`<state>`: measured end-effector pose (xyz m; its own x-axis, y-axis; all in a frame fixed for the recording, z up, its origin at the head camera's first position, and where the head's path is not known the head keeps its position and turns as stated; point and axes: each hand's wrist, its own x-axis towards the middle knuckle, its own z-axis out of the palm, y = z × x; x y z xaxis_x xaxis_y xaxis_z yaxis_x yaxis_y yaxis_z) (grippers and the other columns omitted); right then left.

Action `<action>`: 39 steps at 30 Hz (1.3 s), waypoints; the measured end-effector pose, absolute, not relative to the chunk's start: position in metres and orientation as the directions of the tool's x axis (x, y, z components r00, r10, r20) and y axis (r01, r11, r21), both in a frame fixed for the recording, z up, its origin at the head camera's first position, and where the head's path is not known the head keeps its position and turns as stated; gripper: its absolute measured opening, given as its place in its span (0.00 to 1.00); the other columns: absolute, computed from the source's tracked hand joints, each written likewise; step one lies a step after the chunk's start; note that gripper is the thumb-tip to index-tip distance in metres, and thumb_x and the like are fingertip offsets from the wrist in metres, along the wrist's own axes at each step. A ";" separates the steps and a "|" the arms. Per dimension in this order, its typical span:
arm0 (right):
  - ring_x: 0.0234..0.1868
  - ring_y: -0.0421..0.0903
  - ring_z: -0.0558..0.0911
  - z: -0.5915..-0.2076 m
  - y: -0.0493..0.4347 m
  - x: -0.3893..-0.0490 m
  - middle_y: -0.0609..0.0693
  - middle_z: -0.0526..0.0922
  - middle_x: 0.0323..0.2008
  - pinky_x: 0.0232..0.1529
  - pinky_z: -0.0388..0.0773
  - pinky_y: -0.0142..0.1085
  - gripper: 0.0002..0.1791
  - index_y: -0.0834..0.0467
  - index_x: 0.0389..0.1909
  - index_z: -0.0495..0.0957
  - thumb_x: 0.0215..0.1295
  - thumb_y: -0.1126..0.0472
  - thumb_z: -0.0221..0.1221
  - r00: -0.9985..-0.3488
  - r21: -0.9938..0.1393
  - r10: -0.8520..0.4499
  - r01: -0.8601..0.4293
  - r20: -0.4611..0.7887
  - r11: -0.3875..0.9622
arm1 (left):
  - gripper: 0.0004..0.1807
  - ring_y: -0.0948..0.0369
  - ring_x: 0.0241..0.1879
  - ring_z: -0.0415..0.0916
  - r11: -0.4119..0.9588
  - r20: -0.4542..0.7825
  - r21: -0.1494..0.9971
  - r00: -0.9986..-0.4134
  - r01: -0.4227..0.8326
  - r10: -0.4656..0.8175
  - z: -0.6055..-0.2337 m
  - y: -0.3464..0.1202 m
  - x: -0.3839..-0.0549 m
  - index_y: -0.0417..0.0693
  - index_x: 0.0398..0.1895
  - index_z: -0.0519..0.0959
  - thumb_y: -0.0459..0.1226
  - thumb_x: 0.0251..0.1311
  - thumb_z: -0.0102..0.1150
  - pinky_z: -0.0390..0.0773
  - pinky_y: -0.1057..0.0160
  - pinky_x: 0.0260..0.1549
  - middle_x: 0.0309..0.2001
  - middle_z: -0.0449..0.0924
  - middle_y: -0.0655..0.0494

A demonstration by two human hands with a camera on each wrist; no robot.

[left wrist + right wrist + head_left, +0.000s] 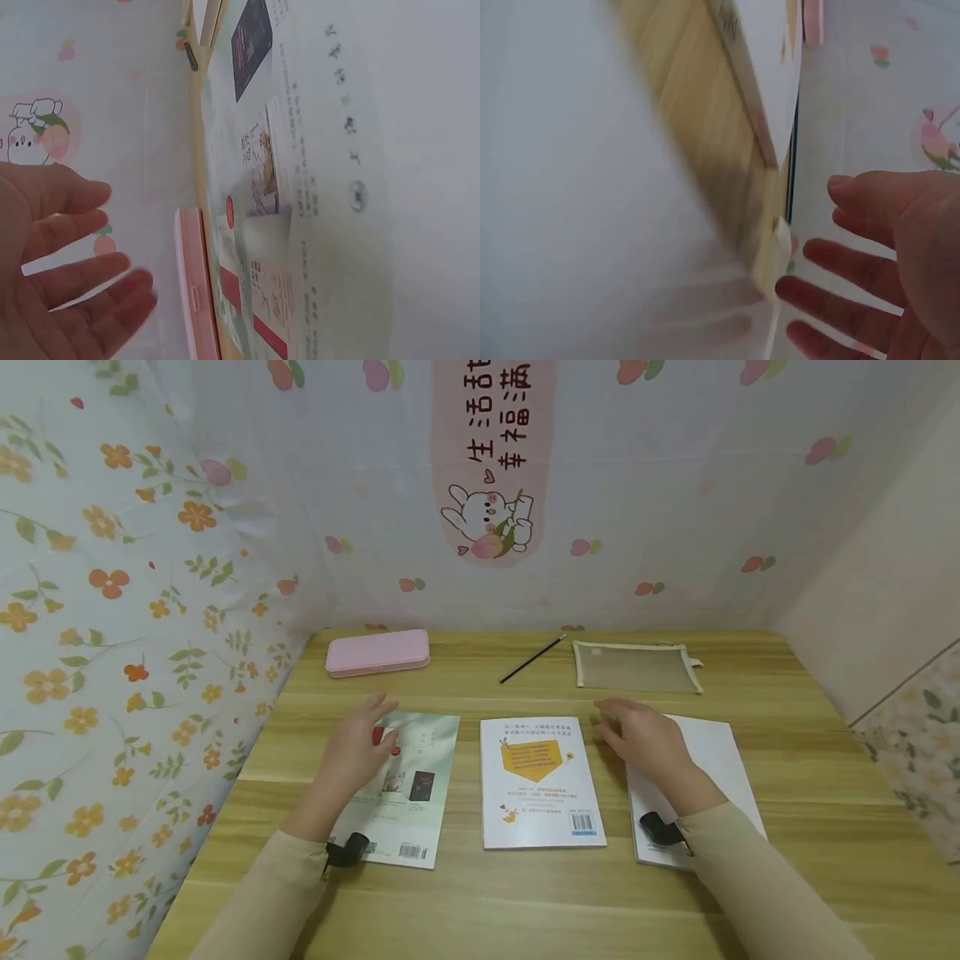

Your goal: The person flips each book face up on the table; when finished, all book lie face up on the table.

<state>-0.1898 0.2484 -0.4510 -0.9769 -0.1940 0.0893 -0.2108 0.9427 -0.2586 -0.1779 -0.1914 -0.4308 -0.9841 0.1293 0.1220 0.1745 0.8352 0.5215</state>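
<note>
My left hand [356, 750] is held over the left part of a pale green magazine [420, 810], fingers relaxed and holding nothing. The left wrist view shows those fingers [112, 300] spread apart beside the printed cover. Over the top left corner of a white book [720, 760] hovers my right hand [647, 739], also holding nothing. In the right wrist view its fingers [840, 300] are loosely extended. Between the hands lies a white book with an orange panel [540, 818], its barcode at the lower right.
At the back left of the wooden table [465, 910] sits a pink pencil case [378, 652]. A thin black pencil [532, 659] lies slanted at the back middle. To its right is a mesh zip pouch [637, 668]. Patterned cloth [360, 527] hangs behind and at the left.
</note>
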 end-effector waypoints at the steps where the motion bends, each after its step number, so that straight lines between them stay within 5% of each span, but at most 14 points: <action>1: 0.58 0.61 0.84 -0.451 0.242 -0.191 0.59 0.80 0.66 0.46 0.83 0.57 0.25 0.54 0.67 0.77 0.72 0.52 0.63 -0.976 -0.296 -0.200 -0.216 0.084 0.930 | 0.27 0.40 0.72 0.68 0.835 0.121 0.524 -0.985 0.168 0.123 -0.431 -0.193 -0.177 0.44 0.70 0.75 0.37 0.67 0.64 0.70 0.38 0.67 0.74 0.69 0.41; 7: 0.51 0.52 0.85 -0.450 0.209 -0.198 0.56 0.83 0.61 0.46 0.82 0.50 0.21 0.52 0.63 0.81 0.71 0.53 0.64 -0.968 -0.490 -0.249 -0.233 0.034 0.840 | 0.22 0.42 0.53 0.80 0.862 0.083 0.493 -0.992 0.120 0.091 -0.432 -0.203 -0.168 0.42 0.61 0.82 0.34 0.64 0.67 0.79 0.41 0.52 0.61 0.80 0.37; 13: 0.52 0.52 0.81 -0.451 0.181 -0.205 0.54 0.83 0.60 0.50 0.80 0.47 0.20 0.53 0.61 0.83 0.70 0.56 0.66 -0.937 -0.576 -0.345 -0.314 0.058 0.754 | 0.22 0.37 0.64 0.74 0.866 -0.042 0.500 -0.999 0.008 0.033 -0.434 -0.211 -0.159 0.40 0.60 0.82 0.35 0.63 0.67 0.74 0.37 0.60 0.61 0.79 0.35; 18: 0.57 0.52 0.81 -0.453 0.158 -0.215 0.53 0.83 0.62 0.61 0.78 0.52 0.19 0.54 0.59 0.84 0.70 0.57 0.66 -0.908 -0.610 -0.415 -0.359 0.054 0.706 | 0.22 0.38 0.60 0.75 0.878 -0.140 0.470 -0.990 -0.084 -0.019 -0.435 -0.221 -0.152 0.41 0.59 0.83 0.37 0.61 0.68 0.74 0.38 0.58 0.60 0.77 0.33; 26: 0.70 0.55 0.75 -0.456 0.126 -0.227 0.50 0.82 0.62 0.71 0.70 0.53 0.18 0.52 0.59 0.84 0.70 0.58 0.66 -0.868 -0.630 -0.495 -0.407 0.041 0.662 | 0.20 0.48 0.45 0.75 0.868 -0.196 0.491 -0.980 -0.073 0.028 -0.436 -0.238 -0.145 0.42 0.53 0.84 0.34 0.56 0.72 0.76 0.47 0.46 0.50 0.78 0.38; 35: 0.69 0.53 0.76 -0.461 0.098 -0.237 0.51 0.81 0.63 0.71 0.71 0.49 0.18 0.53 0.60 0.84 0.70 0.59 0.66 -0.816 -0.579 -0.577 -0.485 0.030 0.655 | 0.20 0.41 0.55 0.77 0.852 -0.228 0.523 -0.968 -0.031 0.105 -0.436 -0.251 -0.139 0.41 0.50 0.84 0.30 0.51 0.74 0.74 0.38 0.56 0.53 0.82 0.35; 39: 0.69 0.54 0.75 -0.463 0.087 -0.238 0.52 0.81 0.63 0.72 0.69 0.49 0.19 0.53 0.60 0.84 0.69 0.60 0.67 -0.798 -0.544 -0.603 -0.517 0.026 0.661 | 0.21 0.43 0.52 0.78 0.862 -0.247 0.506 -0.963 -0.029 0.113 -0.434 -0.254 -0.134 0.42 0.48 0.84 0.29 0.48 0.76 0.76 0.40 0.54 0.51 0.82 0.37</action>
<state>-0.2378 0.0867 -0.4629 -0.7975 -0.6027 0.0263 -0.5174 0.6608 -0.5437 -0.1338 -0.2536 -0.4343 -0.9625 0.1125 -0.2467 -0.0290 0.8618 0.5064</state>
